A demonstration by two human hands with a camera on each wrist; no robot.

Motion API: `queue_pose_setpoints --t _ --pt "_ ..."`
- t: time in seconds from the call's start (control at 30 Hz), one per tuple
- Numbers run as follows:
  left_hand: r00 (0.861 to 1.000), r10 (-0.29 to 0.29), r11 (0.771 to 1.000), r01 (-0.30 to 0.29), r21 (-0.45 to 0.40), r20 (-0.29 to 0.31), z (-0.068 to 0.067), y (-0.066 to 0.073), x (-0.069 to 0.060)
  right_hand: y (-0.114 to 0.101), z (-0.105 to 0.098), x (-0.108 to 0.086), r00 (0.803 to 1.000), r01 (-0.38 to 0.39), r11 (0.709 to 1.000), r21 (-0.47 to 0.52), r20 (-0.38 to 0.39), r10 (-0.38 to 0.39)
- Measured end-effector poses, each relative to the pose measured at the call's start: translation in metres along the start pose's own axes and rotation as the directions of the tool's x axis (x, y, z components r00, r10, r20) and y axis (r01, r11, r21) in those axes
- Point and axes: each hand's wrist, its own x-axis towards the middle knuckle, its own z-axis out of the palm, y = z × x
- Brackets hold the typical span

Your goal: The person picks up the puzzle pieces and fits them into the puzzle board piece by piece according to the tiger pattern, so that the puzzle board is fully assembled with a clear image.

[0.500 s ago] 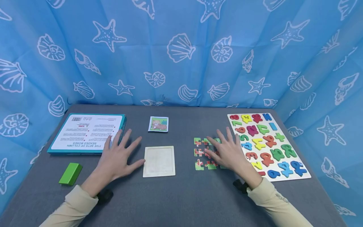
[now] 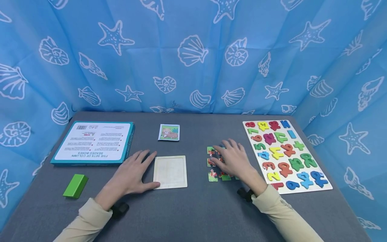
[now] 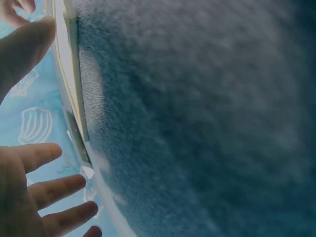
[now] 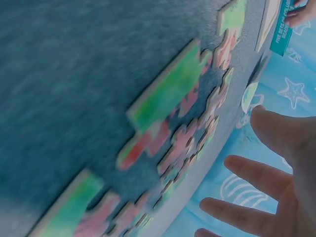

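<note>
My left hand (image 2: 130, 176) is over the table just left of a square wooden puzzle tray (image 2: 170, 171), its fingers spread and loosely bent. The thumb reaches the tray's lower left corner; whether it touches, I cannot tell. Over the jigsaw pieces (image 2: 213, 175) hovers my right hand (image 2: 235, 163), fingers relaxed and holding nothing. It covers part of the several separate green and red pieces. In the right wrist view, pieces (image 4: 165, 94) lie flat on the cloth, apart from the fingers. A small animal picture card (image 2: 169, 132) lies behind the tray.
A teal and white box (image 2: 92, 141) lies at the back left, with a green block (image 2: 75, 186) in front of it. To the right is a board of colourful numbers (image 2: 287, 156). A blue shell-print curtain (image 2: 193, 77) stands behind the grey table (image 2: 193, 215).
My left hand has shifted right and nearer to me, off the box's corner. The right hand has moved left over the pieces. Fingers of both hands are less spread.
</note>
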Motion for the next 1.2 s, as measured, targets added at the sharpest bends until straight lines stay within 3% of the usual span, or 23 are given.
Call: queue_pose_setpoints --t 0.2,0.33,0.67,1.2 --pt "0.999 0.028 0.998 -0.025 -0.065 0.045 -0.002 0.0 0.003 -0.007 0.003 0.014 1.0 -0.012 0.999 0.039 0.014 0.011" --pt "0.995 0.019 0.995 -0.009 -0.097 0.101 -0.005 -0.001 0.007 -0.01 0.005 0.024 0.998 -0.038 0.997 0.066 0.052 0.035" --pt "0.984 0.012 0.997 0.002 -0.08 0.179 -0.011 -0.001 0.015 -0.013 0.009 0.038 0.99 -0.095 0.992 0.077 0.108 0.086" --pt "0.985 -0.002 0.995 0.018 -0.094 0.175 -0.01 -0.002 0.015 -0.013 0.013 0.039 0.998 -0.063 0.986 0.152 0.032 0.059"
